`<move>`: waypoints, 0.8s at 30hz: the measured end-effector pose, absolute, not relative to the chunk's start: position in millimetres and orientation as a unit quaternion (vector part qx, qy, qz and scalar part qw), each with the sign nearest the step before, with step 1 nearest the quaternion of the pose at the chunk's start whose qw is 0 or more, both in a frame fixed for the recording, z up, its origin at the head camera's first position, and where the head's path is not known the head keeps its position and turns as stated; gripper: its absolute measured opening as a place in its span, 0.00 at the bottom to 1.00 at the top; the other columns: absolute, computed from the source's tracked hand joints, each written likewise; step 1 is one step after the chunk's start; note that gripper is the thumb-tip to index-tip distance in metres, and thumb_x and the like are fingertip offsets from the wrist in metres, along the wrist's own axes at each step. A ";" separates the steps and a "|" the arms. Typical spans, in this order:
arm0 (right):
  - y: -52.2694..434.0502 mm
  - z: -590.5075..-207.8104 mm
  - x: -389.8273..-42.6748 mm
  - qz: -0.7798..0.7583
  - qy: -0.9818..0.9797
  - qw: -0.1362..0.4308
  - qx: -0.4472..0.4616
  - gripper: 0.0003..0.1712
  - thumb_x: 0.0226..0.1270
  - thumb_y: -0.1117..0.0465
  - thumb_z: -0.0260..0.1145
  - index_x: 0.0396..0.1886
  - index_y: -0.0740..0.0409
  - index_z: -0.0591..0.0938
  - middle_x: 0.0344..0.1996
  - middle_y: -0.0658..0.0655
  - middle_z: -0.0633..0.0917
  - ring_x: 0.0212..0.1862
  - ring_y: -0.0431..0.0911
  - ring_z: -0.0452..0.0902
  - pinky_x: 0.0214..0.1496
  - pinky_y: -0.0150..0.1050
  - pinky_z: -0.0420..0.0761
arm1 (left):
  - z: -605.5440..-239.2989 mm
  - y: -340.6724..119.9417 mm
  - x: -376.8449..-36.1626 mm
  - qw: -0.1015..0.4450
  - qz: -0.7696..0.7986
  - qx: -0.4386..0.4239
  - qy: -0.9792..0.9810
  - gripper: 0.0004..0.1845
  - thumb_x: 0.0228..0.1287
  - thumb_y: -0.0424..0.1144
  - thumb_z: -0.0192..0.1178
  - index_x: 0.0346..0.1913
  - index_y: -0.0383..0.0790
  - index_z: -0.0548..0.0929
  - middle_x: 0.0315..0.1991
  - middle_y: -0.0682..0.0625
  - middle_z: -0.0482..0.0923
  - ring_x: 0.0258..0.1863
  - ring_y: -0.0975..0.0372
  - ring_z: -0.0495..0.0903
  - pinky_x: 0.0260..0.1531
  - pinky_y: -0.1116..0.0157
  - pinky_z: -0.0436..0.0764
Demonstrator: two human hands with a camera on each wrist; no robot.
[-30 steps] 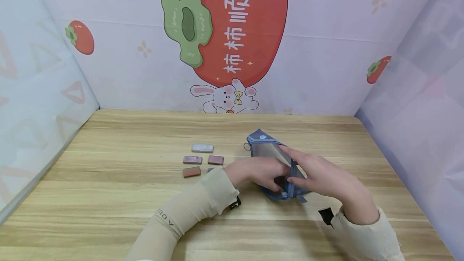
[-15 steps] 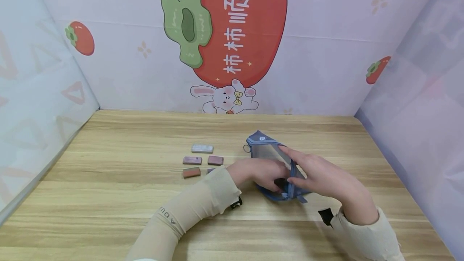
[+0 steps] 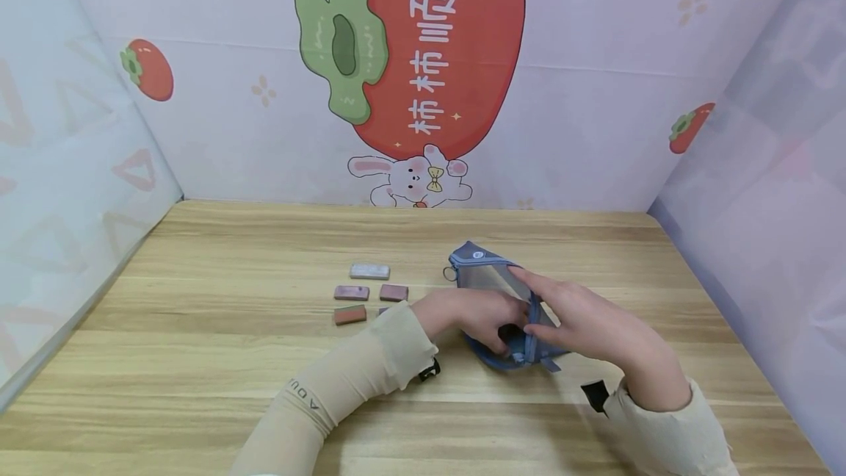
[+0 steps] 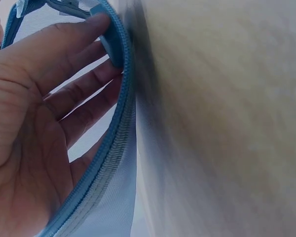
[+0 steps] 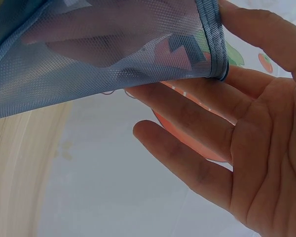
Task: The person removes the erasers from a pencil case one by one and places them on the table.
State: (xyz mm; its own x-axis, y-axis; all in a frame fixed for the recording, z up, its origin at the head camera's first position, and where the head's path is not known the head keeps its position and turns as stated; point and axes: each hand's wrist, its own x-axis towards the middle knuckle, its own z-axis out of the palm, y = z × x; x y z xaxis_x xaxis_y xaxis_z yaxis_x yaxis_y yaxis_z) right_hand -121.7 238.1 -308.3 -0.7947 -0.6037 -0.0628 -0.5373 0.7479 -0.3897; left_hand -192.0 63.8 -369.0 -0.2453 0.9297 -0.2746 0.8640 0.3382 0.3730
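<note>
Wood-grain table [image 3: 198, 358] is filling the scene, running from the near edge to the cartoon-printed wall at the far side. Sitting right of centre on it is a blue mesh zipper pouch [image 3: 485, 274], its mouth gaping toward the near side. The left hand [image 3: 472, 318] is reaching into that opening, fingers [image 4: 71, 91] lying fairly straight inside the mesh while the thumb is pressing on the zipper edge from outside. The right hand [image 3: 584, 322] is pinching the pouch's right rim between thumb and forefinger, its other fingers [image 5: 187, 163] spreading loose and straight below the fabric. Over on the left, well apart from the pouch, small rectangular erasers [image 3: 360, 292] are lying in a loose cluster, one pale grey, the rest brownish red.
</note>
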 end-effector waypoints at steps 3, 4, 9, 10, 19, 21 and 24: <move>238.2 -308.5 -121.2 -0.180 0.930 0.093 -0.306 0.44 0.63 0.61 0.71 0.75 0.65 0.61 0.62 0.64 0.79 0.52 0.45 0.81 0.52 0.46 0.81 | -370.3 63.7 -191.6 0.222 0.067 0.572 0.787 0.24 0.62 0.44 0.69 0.60 0.44 0.80 0.57 0.53 0.77 0.48 0.69 0.73 0.52 0.78 0.72; 238.2 -308.5 -121.2 -0.180 0.930 0.092 -0.306 0.44 0.63 0.61 0.71 0.75 0.65 0.61 0.62 0.64 0.79 0.52 0.45 0.81 0.52 0.45 0.81 | -370.5 63.6 -191.5 0.222 0.067 0.571 0.788 0.24 0.61 0.44 0.69 0.60 0.44 0.80 0.56 0.54 0.77 0.48 0.69 0.73 0.52 0.78 0.72; 238.4 -308.6 -121.6 -0.183 0.929 0.092 -0.307 0.44 0.63 0.61 0.71 0.75 0.66 0.61 0.60 0.65 0.80 0.47 0.44 0.80 0.48 0.42 0.81 | -370.7 62.8 -191.3 0.222 0.078 0.573 0.785 0.25 0.61 0.42 0.69 0.61 0.43 0.79 0.57 0.53 0.78 0.49 0.69 0.74 0.53 0.77 0.72; 238.4 -308.6 -121.8 -0.184 0.929 0.092 -0.308 0.44 0.63 0.62 0.71 0.75 0.66 0.61 0.61 0.65 0.80 0.48 0.45 0.81 0.49 0.43 0.81 | -370.5 62.4 -191.4 0.222 0.080 0.573 0.785 0.25 0.62 0.42 0.69 0.61 0.43 0.79 0.57 0.53 0.78 0.49 0.69 0.74 0.54 0.77 0.72; 237.1 -308.2 -122.3 -0.186 0.928 0.090 -0.309 0.44 0.63 0.61 0.71 0.74 0.66 0.62 0.63 0.65 0.79 0.50 0.45 0.81 0.53 0.46 0.81 | -371.9 55.7 -188.1 0.217 0.103 0.571 0.785 0.23 0.61 0.39 0.69 0.59 0.42 0.81 0.52 0.55 0.82 0.45 0.71 0.75 0.52 0.78 0.72; 236.7 -307.8 -122.0 -0.183 0.930 0.090 -0.307 0.44 0.63 0.61 0.71 0.74 0.66 0.62 0.62 0.64 0.79 0.48 0.43 0.81 0.52 0.45 0.81 | -371.9 54.8 -186.5 0.219 0.108 0.566 0.787 0.23 0.61 0.38 0.69 0.59 0.42 0.81 0.52 0.56 0.82 0.45 0.72 0.75 0.52 0.78 0.72; 236.5 -307.6 -121.4 -0.182 0.930 0.090 -0.306 0.44 0.63 0.61 0.71 0.74 0.66 0.62 0.62 0.64 0.79 0.49 0.44 0.81 0.52 0.45 0.81 | -371.9 53.7 -184.5 0.217 0.110 0.562 0.790 0.22 0.61 0.38 0.69 0.59 0.42 0.81 0.51 0.57 0.83 0.44 0.73 0.75 0.51 0.78 0.72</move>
State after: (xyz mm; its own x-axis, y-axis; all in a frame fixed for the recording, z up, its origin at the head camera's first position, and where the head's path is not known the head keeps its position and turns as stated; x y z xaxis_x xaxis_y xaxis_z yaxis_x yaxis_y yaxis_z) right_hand -121.4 236.5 -307.6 -0.7961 -0.6026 -0.0556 -0.5373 0.7461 -0.3933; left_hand -184.5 53.7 -371.9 -0.2738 0.9367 -0.2181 0.8411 0.3432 0.4181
